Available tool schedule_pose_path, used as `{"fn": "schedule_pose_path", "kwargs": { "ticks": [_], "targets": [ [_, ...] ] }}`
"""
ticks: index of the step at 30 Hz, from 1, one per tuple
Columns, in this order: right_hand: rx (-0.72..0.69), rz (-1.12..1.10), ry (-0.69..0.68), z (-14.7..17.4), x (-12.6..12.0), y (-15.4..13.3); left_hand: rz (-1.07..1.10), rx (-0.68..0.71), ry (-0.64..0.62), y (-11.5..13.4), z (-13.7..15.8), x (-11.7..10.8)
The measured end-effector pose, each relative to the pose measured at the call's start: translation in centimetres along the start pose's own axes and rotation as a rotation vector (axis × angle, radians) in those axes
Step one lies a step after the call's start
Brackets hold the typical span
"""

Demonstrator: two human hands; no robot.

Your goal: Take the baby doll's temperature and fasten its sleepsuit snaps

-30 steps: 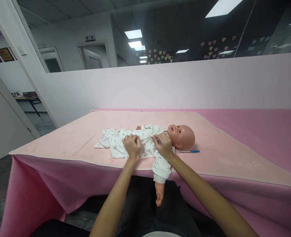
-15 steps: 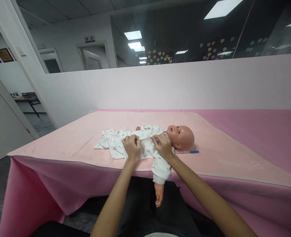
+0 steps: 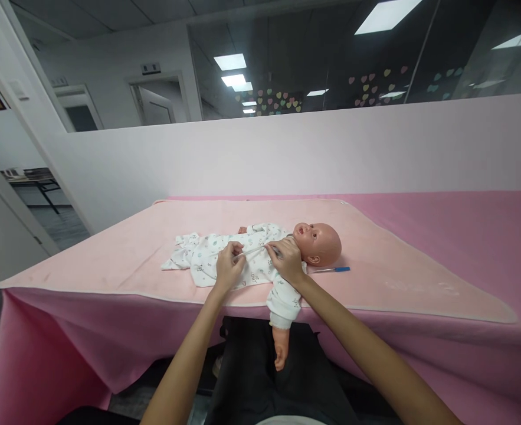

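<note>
A baby doll (image 3: pixel 321 243) lies on its back, its head to the right, dressed in a white patterned baby outfit (image 3: pixel 207 260). My left hand (image 3: pixel 228 267) is closed over the belly, fingers pinching the front edge of the outfit. Near the doll's neck, my right hand (image 3: pixel 287 260) is closed on the same edge. Between my hands a narrow white strip of the cloth is drawn taut. The doll's near arm (image 3: pixel 281 342) hangs out of its sleeve past the table edge. My fingertips are partly hidden.
A blue-capped pen (image 3: pixel 340 269) lies beside the doll's head. Under the doll is a peach mat (image 3: pixel 123 254) with a pale border, over a pink tablecloth (image 3: pixel 477 236). A white wall (image 3: pixel 287 156) with glass above stands behind the table.
The view has shifted slightly, so the scene sits a little further left. My left hand has turned slightly and its fingers have uncurled somewhat. My right hand stays near the doll's neck.
</note>
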State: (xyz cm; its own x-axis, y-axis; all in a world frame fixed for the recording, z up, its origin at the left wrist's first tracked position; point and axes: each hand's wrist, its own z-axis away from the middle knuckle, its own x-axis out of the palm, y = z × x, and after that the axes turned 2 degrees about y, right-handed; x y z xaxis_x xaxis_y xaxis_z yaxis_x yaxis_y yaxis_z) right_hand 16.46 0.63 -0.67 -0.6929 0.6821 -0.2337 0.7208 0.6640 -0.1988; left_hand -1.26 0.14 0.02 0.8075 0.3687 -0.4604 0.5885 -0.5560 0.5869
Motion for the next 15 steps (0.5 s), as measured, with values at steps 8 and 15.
{"fn": "schedule_pose_path", "kwargs": {
  "ticks": [8,15],
  "targets": [
    [0.005,-0.008,-0.011,0.09,0.04,0.06,-0.102,0.048,0.036,0.8,0.32,0.23],
    [0.017,-0.016,-0.021,0.09,-0.05,-0.07,-0.147,0.058,0.036,0.88,0.5,0.29]
  ]
}}
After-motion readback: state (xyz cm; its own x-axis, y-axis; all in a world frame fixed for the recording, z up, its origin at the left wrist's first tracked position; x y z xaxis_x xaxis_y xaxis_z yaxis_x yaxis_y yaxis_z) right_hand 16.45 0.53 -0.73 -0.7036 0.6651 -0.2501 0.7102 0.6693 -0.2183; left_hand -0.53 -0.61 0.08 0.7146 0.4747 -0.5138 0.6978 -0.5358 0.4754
